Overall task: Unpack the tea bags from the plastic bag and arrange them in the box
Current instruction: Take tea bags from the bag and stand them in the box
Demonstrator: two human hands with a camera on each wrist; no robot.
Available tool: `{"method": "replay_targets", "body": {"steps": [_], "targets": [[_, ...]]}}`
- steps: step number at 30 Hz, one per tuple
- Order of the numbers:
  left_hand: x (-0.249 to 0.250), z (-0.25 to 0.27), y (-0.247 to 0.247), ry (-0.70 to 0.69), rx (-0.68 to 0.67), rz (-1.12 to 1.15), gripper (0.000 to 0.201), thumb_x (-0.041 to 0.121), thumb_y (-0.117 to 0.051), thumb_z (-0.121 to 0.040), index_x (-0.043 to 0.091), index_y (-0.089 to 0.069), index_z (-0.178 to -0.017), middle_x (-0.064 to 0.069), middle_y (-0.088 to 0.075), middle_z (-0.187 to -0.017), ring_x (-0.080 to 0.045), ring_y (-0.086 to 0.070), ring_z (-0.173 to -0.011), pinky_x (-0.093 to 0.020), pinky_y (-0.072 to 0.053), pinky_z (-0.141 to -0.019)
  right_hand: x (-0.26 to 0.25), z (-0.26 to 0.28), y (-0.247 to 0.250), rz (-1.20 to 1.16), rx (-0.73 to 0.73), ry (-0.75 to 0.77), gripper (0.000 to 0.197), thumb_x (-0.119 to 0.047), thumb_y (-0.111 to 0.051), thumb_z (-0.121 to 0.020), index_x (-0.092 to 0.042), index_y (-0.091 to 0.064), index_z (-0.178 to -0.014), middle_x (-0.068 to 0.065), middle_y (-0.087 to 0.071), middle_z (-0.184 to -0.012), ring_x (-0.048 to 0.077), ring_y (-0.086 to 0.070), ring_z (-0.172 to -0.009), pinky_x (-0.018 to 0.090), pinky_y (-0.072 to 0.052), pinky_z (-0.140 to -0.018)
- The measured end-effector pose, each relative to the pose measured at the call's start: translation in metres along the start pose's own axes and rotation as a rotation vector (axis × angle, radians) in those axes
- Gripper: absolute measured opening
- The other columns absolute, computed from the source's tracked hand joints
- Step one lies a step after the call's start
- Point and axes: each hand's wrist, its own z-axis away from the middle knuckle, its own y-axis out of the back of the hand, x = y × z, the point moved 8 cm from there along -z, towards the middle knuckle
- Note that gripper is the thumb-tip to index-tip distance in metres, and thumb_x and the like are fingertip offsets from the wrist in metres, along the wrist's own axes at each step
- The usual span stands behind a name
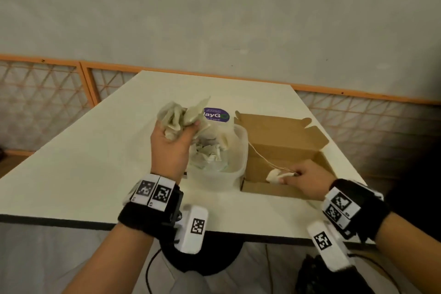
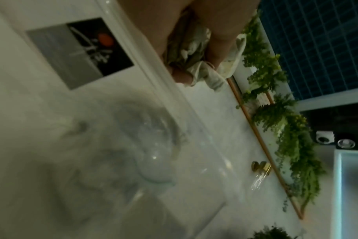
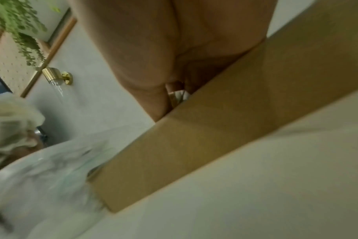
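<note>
My left hand (image 1: 174,136) is raised over the table and grips a bunch of pale tea bags (image 1: 177,116); the left wrist view shows the same tea bags (image 2: 189,48) squeezed between fingers and thumb. Below it a crumpled clear plastic bag (image 1: 210,150) with more tea bags lies in a translucent tub (image 1: 236,172). To the right stands an open brown cardboard box (image 1: 286,148). My right hand (image 1: 307,179) is inside the box at its near wall, pinching one tea bag (image 1: 274,176), whose string (image 1: 260,157) trails back toward the tub. The box wall (image 3: 225,129) fills the right wrist view.
A round purple sticker (image 1: 216,114) lies on the white table (image 1: 83,162) behind the tub. The table's near edge (image 1: 59,221) runs just under my wrists. An orange-framed lattice railing (image 1: 47,93) stands behind the table.
</note>
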Motion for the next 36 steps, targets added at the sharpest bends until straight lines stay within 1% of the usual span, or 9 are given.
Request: {"method": "replay_targets", "body": {"steps": [6,10,12,17,20,22,25,31,36], "targets": [[-0.01,-0.031,0.002,-0.01,0.09,-0.058,0.04,0.027,-0.076,-0.069,0.015,-0.06,-0.104,-0.008,-0.064,-0.1,-0.024,-0.063,-0.097,-0.055,-0.049,-0.095,-0.007,0.028,-0.009,-0.096,-0.022,0.076,0.022,-0.026,-0.064,-0.086,-0.017,-0.064,-0.066,0.007,-0.06,-0.068,0.015,-0.051,-0.061,0.026,-0.039,-0.061],[-0.016,-0.043,0.0,0.094,0.119,0.076,0.027,0.008,-0.07,-0.08,0.01,-0.059,-0.104,-0.006,-0.063,-0.094,-0.015,-0.063,-0.085,-0.032,-0.054,-0.074,-0.005,0.048,-0.014,-0.033,-0.082,0.13,0.026,-0.024,-0.063,-0.087,-0.002,-0.065,-0.074,0.003,-0.055,-0.064,0.005,-0.047,-0.054,0.016,-0.034,-0.052],[-0.013,-0.039,-0.002,0.15,0.111,0.184,0.029,0.006,-0.065,-0.085,0.005,-0.058,-0.113,-0.005,-0.065,-0.095,-0.014,-0.064,-0.086,-0.025,-0.052,-0.07,-0.001,0.058,-0.014,-0.078,-0.118,0.154,0.018,-0.022,-0.065,-0.085,-0.013,-0.067,-0.069,-0.001,-0.057,-0.062,0.0,-0.047,-0.052,0.014,-0.036,-0.053],[-0.001,0.012,-0.027,0.377,-0.123,0.527,0.013,0.015,-0.06,-0.086,0.016,-0.062,-0.099,0.002,-0.065,-0.084,-0.007,-0.062,-0.075,-0.015,-0.048,-0.061,0.012,0.065,0.013,-0.297,-0.02,0.118,0.012,-0.014,-0.065,-0.084,-0.025,-0.07,-0.084,0.005,-0.071,-0.09,0.013,-0.062,-0.079,0.023,-0.048,-0.079],[-0.013,0.056,-0.05,0.509,-0.295,0.532,0.029,0.02,-0.073,-0.071,0.015,-0.065,-0.099,0.0,-0.067,-0.086,-0.009,-0.066,-0.075,-0.016,-0.05,-0.056,0.008,0.065,0.039,-0.412,0.074,0.122,0.014,-0.012,-0.063,-0.084,-0.016,-0.069,-0.096,0.004,-0.07,-0.099,0.01,-0.063,-0.084,0.01,-0.051,-0.071],[-0.027,0.078,-0.064,0.574,-0.37,0.469,0.05,0.023,-0.088,-0.053,0.015,-0.068,-0.098,-0.003,-0.069,-0.088,-0.012,-0.067,-0.077,-0.018,-0.051,-0.055,0.001,0.067,0.046,-0.5,0.059,0.146,0.018,-0.009,-0.063,-0.084,-0.007,-0.068,-0.102,0.011,-0.069,-0.102,0.015,-0.063,-0.086,0.012,-0.052,-0.069],[-0.042,0.098,-0.08,0.629,-0.372,0.422,0.043,0.019,-0.082,-0.065,0.013,-0.063,-0.104,-0.002,-0.069,-0.086,-0.013,-0.068,-0.075,-0.018,-0.051,-0.053,-0.013,0.075,0.039,-0.597,-0.046,0.212,0.016,-0.003,-0.062,-0.082,-0.008,-0.067,-0.097,0.014,-0.068,-0.101,0.022,-0.064,-0.091,0.021,-0.055,-0.076],[-0.055,0.117,-0.091,0.637,-0.309,0.373,0.042,0.015,-0.065,-0.075,0.01,-0.06,-0.116,-0.004,-0.069,-0.094,-0.011,-0.066,-0.076,-0.02,-0.052,-0.056,-0.031,0.087,0.023,-0.894,-0.288,0.364,0.049,-0.032,-0.089,-0.045,-0.009,-0.075,-0.086,0.007,-0.072,-0.089,0.019,-0.069,-0.083,0.029,-0.059,-0.074],[-0.051,0.116,-0.101,0.598,-0.332,0.278,0.047,0.019,-0.069,-0.078,0.007,-0.059,-0.122,-0.01,-0.069,-0.106,-0.017,-0.066,-0.091,-0.025,-0.055,-0.064,-0.042,0.072,0.019,-0.833,-0.192,0.352,0.014,0.002,-0.069,-0.075,-0.01,-0.071,-0.082,0.002,-0.071,-0.08,0.012,-0.067,-0.074,0.025,-0.057,-0.069]]}}
